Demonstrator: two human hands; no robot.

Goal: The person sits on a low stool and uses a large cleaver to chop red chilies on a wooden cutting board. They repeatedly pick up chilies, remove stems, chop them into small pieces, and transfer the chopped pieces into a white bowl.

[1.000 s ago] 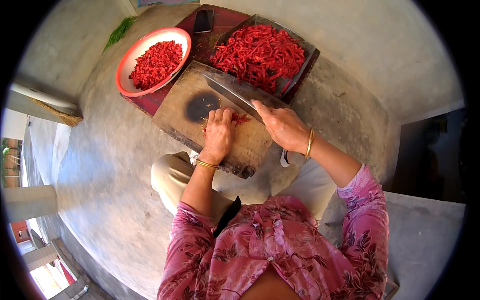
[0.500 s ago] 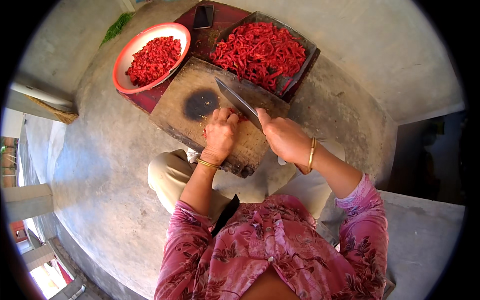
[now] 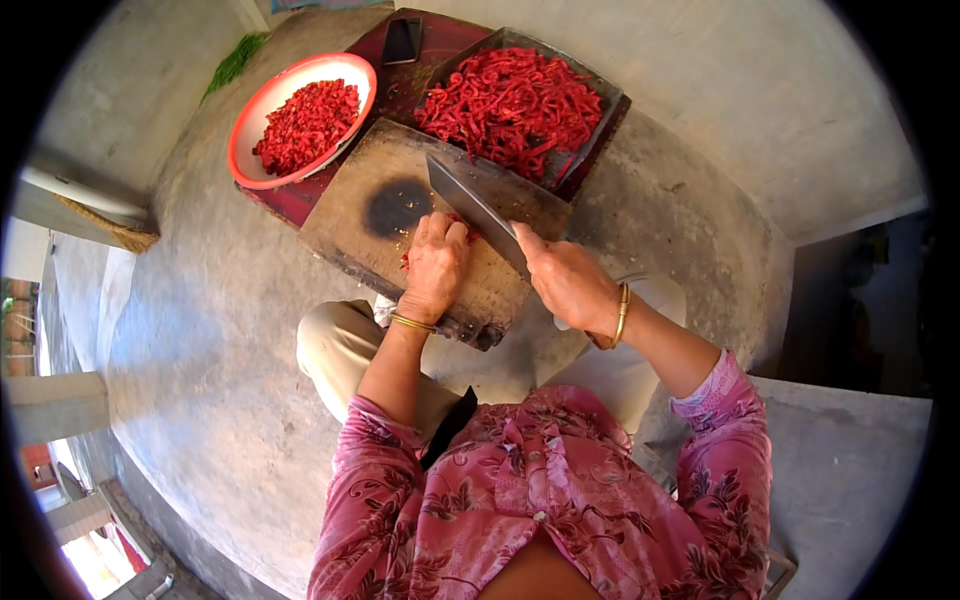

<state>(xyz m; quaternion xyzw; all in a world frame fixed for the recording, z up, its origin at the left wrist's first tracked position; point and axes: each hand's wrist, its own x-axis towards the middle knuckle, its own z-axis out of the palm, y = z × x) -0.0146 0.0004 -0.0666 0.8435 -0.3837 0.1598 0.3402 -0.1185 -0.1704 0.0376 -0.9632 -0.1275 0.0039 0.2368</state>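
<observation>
My right hand is wrapped round the handle of a cleaver, its broad blade slanting up and left over the wooden chopping board. Close to the blade's left side, my left hand presses down on the board with curled fingers. Under its fingertips are red chili peppers, mostly hidden by the hand and the blade. Small seeds and red scraps lie by the fingers, next to a dark round stain on the board.
Beyond the board, a low red table bears a red-rimmed white basin of chopped chilies, a dark tray heaped with whole red chilies, and a phone. A straw broom and a bunch of greens are at the left.
The cleaver has shifted slightly left, and its blade is still beside my left fingers. Both hands keep their grips, and the view has moved a little.
</observation>
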